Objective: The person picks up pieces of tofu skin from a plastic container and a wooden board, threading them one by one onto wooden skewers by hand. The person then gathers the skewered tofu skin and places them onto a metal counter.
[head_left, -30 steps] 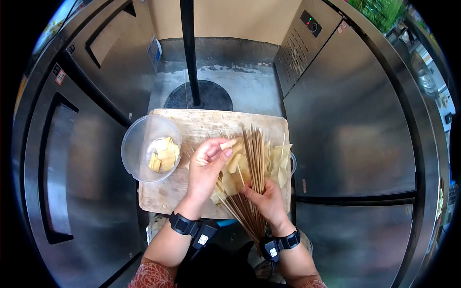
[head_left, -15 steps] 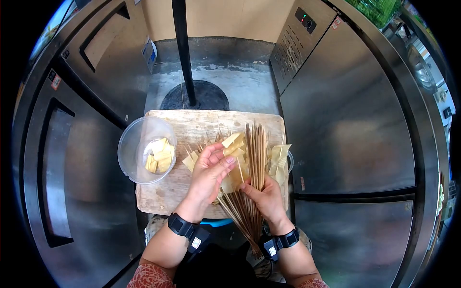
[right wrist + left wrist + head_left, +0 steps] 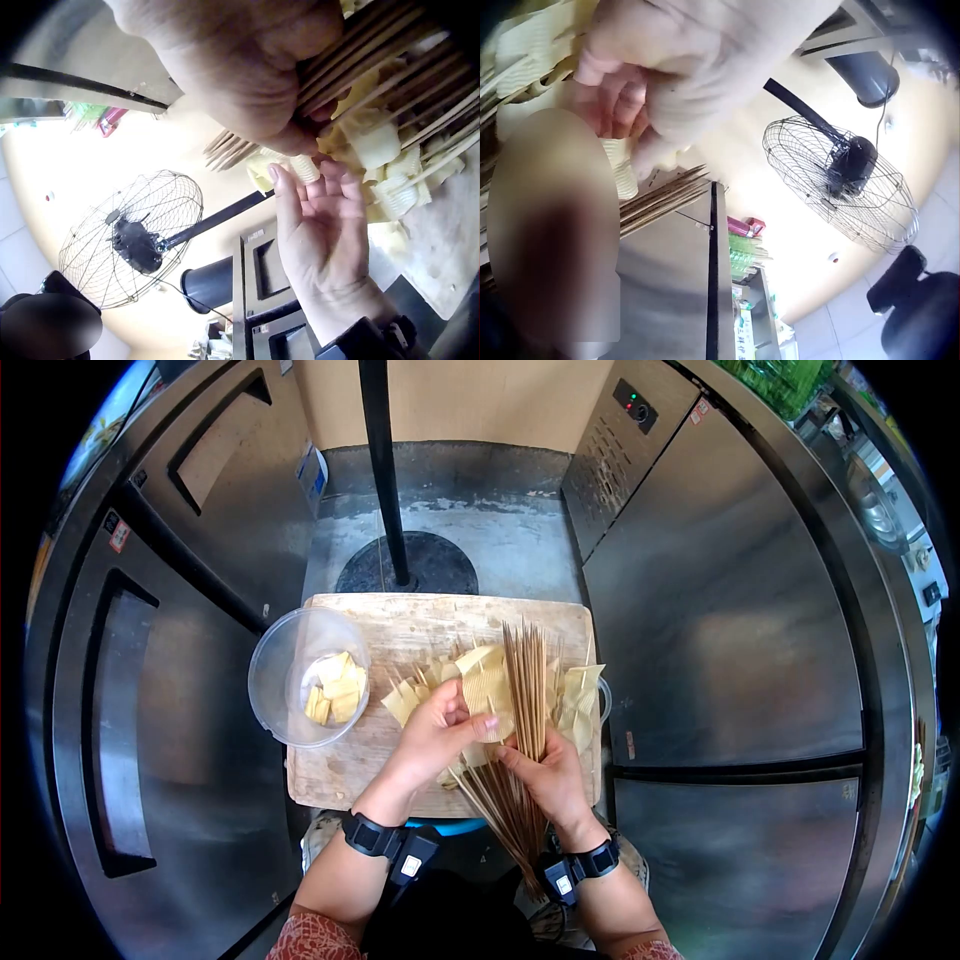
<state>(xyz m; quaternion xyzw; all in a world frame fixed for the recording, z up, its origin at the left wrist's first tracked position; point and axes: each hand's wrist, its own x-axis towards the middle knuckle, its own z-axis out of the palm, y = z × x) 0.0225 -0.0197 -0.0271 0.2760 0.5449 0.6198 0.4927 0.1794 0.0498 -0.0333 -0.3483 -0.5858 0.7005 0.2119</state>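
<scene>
In the head view my left hand [image 3: 436,730] pinches a ridged, pale yellow sheet [image 3: 484,682] between thumb and fingers, with a thin stick running through it. Beside it my right hand [image 3: 552,778] grips a thick bundle of brown wooden sticks [image 3: 526,680], whose lower ends fan out toward the body. In the right wrist view the left hand [image 3: 330,232] holds the ridged piece [image 3: 304,169] just under the right hand [image 3: 240,67]. More pale sheets on sticks [image 3: 404,698] lie behind and around both hands.
A clear round tub [image 3: 262,690] with yellow folded pieces [image 3: 338,686] stands on the left of the wooden board [image 3: 350,770]. Steel cabinets [image 3: 730,630] flank both sides. Behind the board rises a black pole [image 3: 385,480] on a round base [image 3: 440,564].
The folded piece at my left hand now stands spread out as a wider sheet beside the stick bundle. My left hand has lowered slightly; my right hand keeps its grip on the bundle.
</scene>
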